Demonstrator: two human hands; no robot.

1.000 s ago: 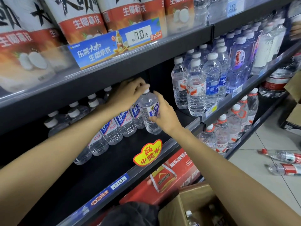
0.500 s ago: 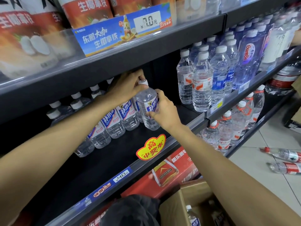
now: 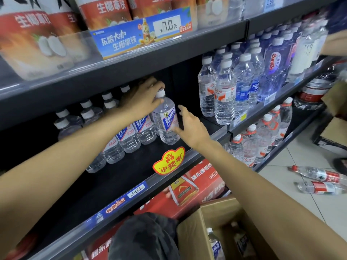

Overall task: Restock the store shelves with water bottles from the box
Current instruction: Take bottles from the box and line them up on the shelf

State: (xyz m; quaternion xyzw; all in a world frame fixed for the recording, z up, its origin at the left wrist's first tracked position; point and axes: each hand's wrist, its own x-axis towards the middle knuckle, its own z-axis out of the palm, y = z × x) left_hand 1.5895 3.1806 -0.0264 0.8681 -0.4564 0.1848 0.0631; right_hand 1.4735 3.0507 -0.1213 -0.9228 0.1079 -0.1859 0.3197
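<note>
Dark shelf (image 3: 131, 177): left hand (image 3: 140, 99) grips bottle (image 3: 166, 121); right hand (image 3: 189, 126) beside, open-fingered.

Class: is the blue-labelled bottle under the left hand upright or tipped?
Slightly tipped: the bottle leans right, left hand gripping its neck.

Your left hand (image 3: 142, 98) grips the neck of the front water bottle (image 3: 167, 122), upright on the dark shelf (image 3: 120, 177), right end of a row of like bottles (image 3: 129, 137). Your right hand (image 3: 189, 126) hangs open just beside its label, fingers spread. Cardboard box (image 3: 189, 239) below, a bottle inside. Two red-labelled bottles (image 3: 319, 181) lie on the floor tiles.
</note>
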